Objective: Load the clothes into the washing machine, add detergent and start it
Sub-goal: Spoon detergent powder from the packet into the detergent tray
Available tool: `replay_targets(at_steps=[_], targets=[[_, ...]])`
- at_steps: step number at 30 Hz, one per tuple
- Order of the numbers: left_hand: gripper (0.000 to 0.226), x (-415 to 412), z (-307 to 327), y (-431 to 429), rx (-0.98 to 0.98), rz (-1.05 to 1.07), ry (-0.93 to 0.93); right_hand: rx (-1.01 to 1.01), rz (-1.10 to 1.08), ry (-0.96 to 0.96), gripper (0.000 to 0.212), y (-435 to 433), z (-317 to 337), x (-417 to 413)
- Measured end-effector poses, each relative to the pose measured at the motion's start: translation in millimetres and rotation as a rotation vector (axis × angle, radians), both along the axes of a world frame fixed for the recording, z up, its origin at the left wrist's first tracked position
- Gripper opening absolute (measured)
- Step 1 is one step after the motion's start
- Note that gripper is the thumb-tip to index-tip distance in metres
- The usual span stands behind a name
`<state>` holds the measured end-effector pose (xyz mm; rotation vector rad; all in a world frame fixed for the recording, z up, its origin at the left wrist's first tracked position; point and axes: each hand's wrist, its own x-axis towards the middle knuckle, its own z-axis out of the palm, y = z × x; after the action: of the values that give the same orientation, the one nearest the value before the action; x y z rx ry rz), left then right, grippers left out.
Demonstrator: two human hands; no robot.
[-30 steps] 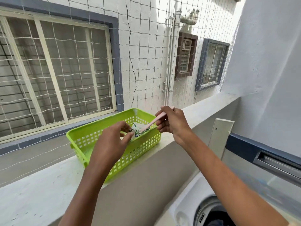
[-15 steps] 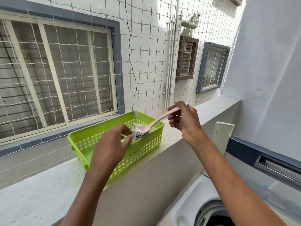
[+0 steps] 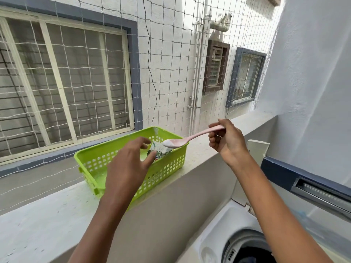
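now right hand [image 3: 227, 143] pinches the pink spoon [image 3: 182, 141] heaped with powder, left hand [image 3: 131, 164] open by the packet [image 3: 161, 151]: carry level to the washing machine [image 3: 245, 249].

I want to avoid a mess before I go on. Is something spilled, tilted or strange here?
Nothing looks spilled. The pink spoon in the right hand is roughly level and carries a heap of white powder above the green basket. The detergent packet leans inside the basket, by the left hand. The basket sits askew on the ledge.
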<state>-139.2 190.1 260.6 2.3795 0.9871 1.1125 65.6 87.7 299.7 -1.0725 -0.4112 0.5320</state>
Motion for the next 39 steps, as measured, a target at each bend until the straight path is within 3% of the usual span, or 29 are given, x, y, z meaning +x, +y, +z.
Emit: replay_targets(at_steps=[4,7,12,16,20,23,26,29,32,36,37,39], targets=[[0.02,20.8,6.4,-25.1,0.24,-0.055,-0.235,0.018,-0.047,0.019,0.033,-26.2,-3.4,16.4],[0.016,44.1,10.0,-52.3,0.26,-0.201,-0.388,0.02,-0.114,0.017,0.033,-56.1,-7.8,30.9],[0.009,95.6,-8.0,-92.2,-0.058,-0.559,-0.45,0.042,-0.291,0.029,0.035,-125.7,-26.3,51.2],[0.022,139.8,-42.0,-125.4,-0.273,-0.709,-0.389,-0.007,-0.441,0.059,0.038,-192.5,-52.6,64.7],[0.028,184.5,-92.7,-154.1,-0.454,-0.804,-0.206,-0.04,-0.571,0.12,0.039,-255.0,-86.2,71.6],[0.02,218.4,-131.4,-173.3,-0.579,-0.885,-0.004,-0.082,-0.667,0.148,0.036,-295.6,-117.8,75.9],[0.028,251.3,-175.3,-189.3,-0.631,-0.961,0.214,-0.132,-0.747,0.164,0.033,-327.9,-155.7,80.8],[0.02,270.7,-217.4,-205.8,-0.507,-0.964,0.52,-0.207,-0.774,0.186,0.032,-346.9,-198.7,85.6],[0.061,276.7,-255.5,-220.1,-0.304,-0.996,0.805,-0.28,-0.772,0.236,0.031,-352.8,-239.4,91.4],[0.079,276.8,-288.5,-228.5,-0.022,-0.984,1.113,-0.32,-0.7,0.339,0.03,-349.2,-282.2,96.4],[0.082,274.8,-291.5,-229.4,-0.004,-0.976,1.143,-0.327,-0.7,0.355,0.037,-347.4,-288.3,95.3],[0.084,272.8,-297.8,-230.0,0.017,-0.974,1.143,-0.348,-0.703,0.367,0.074,-346.1,-300.1,94.6]])
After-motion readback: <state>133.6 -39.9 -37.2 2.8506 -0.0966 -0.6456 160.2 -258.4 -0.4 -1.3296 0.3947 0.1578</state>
